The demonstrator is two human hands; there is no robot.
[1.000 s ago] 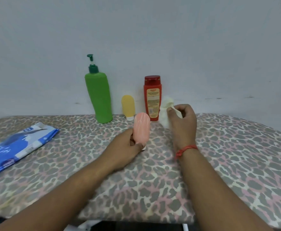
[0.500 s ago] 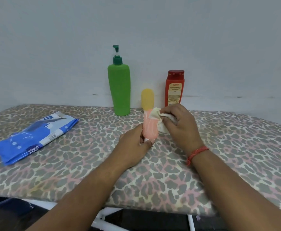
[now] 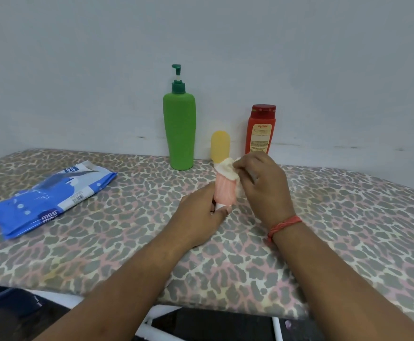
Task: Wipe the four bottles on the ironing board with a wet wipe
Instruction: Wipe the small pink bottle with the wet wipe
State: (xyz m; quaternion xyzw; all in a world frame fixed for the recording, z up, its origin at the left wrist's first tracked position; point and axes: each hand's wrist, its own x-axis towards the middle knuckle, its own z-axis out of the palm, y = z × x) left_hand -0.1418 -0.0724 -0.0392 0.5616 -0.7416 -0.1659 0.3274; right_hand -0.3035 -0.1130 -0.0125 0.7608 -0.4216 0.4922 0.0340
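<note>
My left hand [image 3: 202, 212] grips the white cap end of a small pink bottle [image 3: 225, 191], holding it upright above the ironing board [image 3: 107, 242]. My right hand [image 3: 265, 185] presses a crumpled white wet wipe [image 3: 228, 168] over the pink bottle's top. Behind them, against the wall, stand a tall green pump bottle [image 3: 180, 129], a small yellow bottle [image 3: 220, 146] and a red bottle [image 3: 261, 130] with a label.
A blue and white pack of wet wipes [image 3: 51, 196] lies on the board's left side. The leopard-print board ends at a front edge near me, with white frame legs [image 3: 152, 326] below. A pale wall runs right behind the bottles.
My right hand brought the wipe from beside the red bottle onto the pink bottle and now rubs its top. The view has shifted, so everything sits further right.
</note>
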